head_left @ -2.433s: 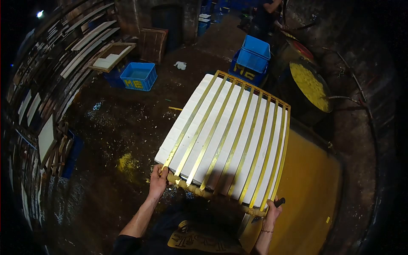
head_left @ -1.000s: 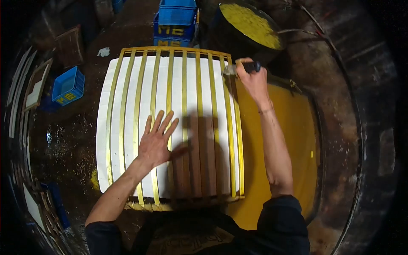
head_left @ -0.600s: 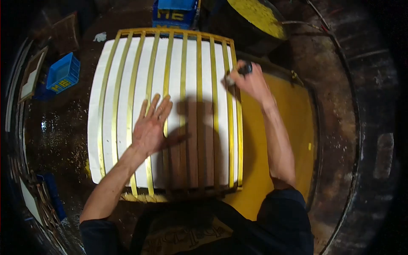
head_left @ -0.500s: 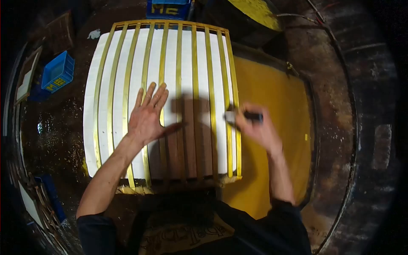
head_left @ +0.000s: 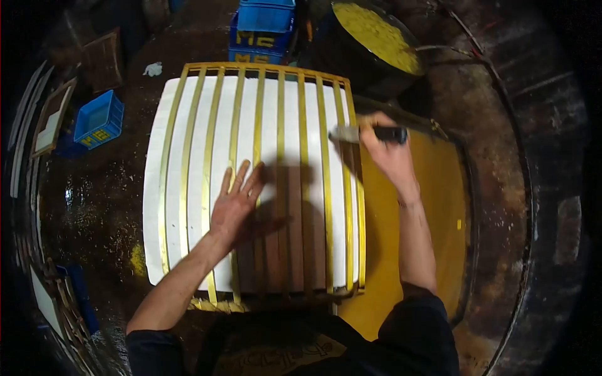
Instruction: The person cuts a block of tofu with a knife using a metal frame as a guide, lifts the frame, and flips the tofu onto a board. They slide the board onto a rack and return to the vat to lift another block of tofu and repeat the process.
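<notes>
My right hand [head_left: 390,156] is closed round the black handle of a scraper [head_left: 395,134]. Its flat blade points left and reaches over the right edge of a slatted frame [head_left: 278,119]; whether it touches a slat cannot be made out. Several yellow-stained slats run lengthwise over a white slab or sheet [head_left: 179,144]. Fingers spread, my left hand [head_left: 235,210] lies palm down on or just above the slats near the middle. A dark shadow covers the near middle of the frame.
An orange-yellow surface [head_left: 426,250] with a dark rim lies to the right. Beyond the frame stand stacked blue crates [head_left: 262,39] and a drum of yellow material [head_left: 376,37]. Another blue crate [head_left: 100,119] sits on the wet floor at left.
The view has shifted, so the frame appears lower and further right. My right hand has moved the scraper away from me along the frame's right side. My left hand stays spread at the slats.
</notes>
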Demonstrator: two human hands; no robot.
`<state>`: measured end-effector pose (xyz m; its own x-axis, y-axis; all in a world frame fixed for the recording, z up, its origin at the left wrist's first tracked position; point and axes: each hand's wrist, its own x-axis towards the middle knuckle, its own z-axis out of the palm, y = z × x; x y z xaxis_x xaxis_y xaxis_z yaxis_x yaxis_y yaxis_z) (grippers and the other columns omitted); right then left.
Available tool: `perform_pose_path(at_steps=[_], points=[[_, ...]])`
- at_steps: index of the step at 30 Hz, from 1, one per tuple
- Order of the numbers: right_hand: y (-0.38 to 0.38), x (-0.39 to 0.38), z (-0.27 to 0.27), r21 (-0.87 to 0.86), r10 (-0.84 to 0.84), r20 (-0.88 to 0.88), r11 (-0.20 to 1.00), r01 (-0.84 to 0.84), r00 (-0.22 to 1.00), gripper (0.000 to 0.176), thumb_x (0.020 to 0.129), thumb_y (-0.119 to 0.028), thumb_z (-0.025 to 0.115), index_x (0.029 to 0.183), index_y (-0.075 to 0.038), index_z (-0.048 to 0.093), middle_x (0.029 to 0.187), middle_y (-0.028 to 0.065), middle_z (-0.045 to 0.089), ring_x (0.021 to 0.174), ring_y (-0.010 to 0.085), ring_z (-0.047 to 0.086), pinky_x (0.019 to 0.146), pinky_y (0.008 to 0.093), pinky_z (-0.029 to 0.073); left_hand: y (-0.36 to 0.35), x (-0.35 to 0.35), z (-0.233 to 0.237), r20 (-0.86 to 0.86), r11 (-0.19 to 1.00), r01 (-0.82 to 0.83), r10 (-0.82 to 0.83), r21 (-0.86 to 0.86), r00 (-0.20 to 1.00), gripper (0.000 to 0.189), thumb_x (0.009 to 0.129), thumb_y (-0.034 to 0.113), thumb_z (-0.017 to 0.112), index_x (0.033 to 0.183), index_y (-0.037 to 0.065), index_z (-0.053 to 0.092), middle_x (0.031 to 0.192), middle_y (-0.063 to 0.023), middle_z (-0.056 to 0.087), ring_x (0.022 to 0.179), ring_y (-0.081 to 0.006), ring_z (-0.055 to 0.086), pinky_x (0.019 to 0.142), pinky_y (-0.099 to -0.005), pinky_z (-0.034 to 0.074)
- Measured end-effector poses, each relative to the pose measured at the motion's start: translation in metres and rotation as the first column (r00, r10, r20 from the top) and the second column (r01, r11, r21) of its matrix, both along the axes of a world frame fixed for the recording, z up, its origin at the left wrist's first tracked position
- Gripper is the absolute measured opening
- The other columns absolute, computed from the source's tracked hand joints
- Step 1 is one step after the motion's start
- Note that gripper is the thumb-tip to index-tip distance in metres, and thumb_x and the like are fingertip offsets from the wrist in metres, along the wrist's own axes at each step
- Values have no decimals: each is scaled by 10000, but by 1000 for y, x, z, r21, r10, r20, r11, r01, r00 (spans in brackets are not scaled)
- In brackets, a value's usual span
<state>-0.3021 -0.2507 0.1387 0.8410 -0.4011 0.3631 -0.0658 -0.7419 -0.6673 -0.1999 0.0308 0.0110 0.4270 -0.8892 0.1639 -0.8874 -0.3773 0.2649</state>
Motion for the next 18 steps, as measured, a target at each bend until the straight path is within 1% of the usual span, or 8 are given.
perform_pose_path(at_steps=[2, 5, 6, 7, 10, 13, 14, 18], points=[[-21, 68, 1, -117, -30, -11, 993, 29, 999, 158, 824, -155, 608, 854, 0, 622, 630, 139, 576, 588, 160, 560, 597, 314, 472, 1, -1, 10, -178, 1000, 4, -6, -15, 984, 1027, 731, 680, 660, 1450, 15, 352, 1542, -158, 281, 1445, -359, 200, 1174, -542, 132], [-48, 147, -23, -70, -21, 23, 997, 23, 1000, 212, 811, -206, 619, 847, 3, 631, 671, 215, 601, 610, 271, 614, 624, 366, 496, 0, -1, 12, -189, 996, -15, -2, -88, 982, 984, 718, 686, 664, 1410, 33, 413, 1486, -161, 356, 1420, -371, 244, 1157, -554, 176], [-69, 166, -44, -232, -34, -69, 973, 17, 997, 242, 803, -230, 625, 845, 8, 637, 698, 227, 618, 650, 314, 631, 652, 391, 506, 0, -1, 12, -208, 994, -15, -9, -112, 978, 963, 720, 683, 663, 1390, 30, 434, 1464, -160, 380, 1410, -373, 259, 1150, -561, 191], [-67, 172, -46, -387, -64, -158, 922, -2, 985, 273, 794, -254, 631, 843, 13, 643, 726, 240, 634, 690, 357, 648, 680, 415, 515, 0, 0, 10, -193, 987, -14, -18, -162, 981, 926, 726, 675, 660, 1360, 29, 462, 1443, -153, 400, 1401, -378, 261, 1136, -573, 216], [-53, 133, -44, -379, -75, -152, 925, 13, 986, 319, 780, -293, 637, 816, 24, 647, 757, 252, 647, 749, 419, 635, 717, 455, 517, 2, 0, 6, -145, 982, 15, -43, -190, 989, 907, 739, 661, 656, 1358, 27, 463, 1450, -151, 397, 1389, -407, 278, 1125, -586, 228], [37, 10, -14, 130, 24, -465, 991, 42, 885, 283, 846, -270, 618, 707, -24, 645, 589, 57, 628, 543, 116, 598, 519, 300, 492, 2, 1, 19, -174, 984, 34, -65, -177, 983, 898, 728, 610, 698, 1360, 10, 480, 1451, -162, 399, 1384, -413, 292, 1117, -594, 246], [65, -40, -15, 249, 23, -575, 957, 149, 818, 245, 864, -266, 633, 749, -51, 657, 577, 9, 602, 558, 82, 572, 506, 268, 464, 2, 0, 17, -180, 982, 39, -73, -186, 981, 898, 728, 610, 698, 1360, 10, 480, 1451, -162, 399, 1384, -413, 292, 1117, -594, 246], [147, -148, 5, 357, 248, -708, 933, 33, 661, 80, 769, -63, 662, 842, -33, 674, 647, 29, 651, 587, 106, 613, 565, 244, 480, 4, 2, 7, -157, 977, 36, -70, -209, 985, 914, 738, 635, 669, 1373, 10, 466, 1464, -186, 373, 1396, -413, 277, 1124, -591, 234]])
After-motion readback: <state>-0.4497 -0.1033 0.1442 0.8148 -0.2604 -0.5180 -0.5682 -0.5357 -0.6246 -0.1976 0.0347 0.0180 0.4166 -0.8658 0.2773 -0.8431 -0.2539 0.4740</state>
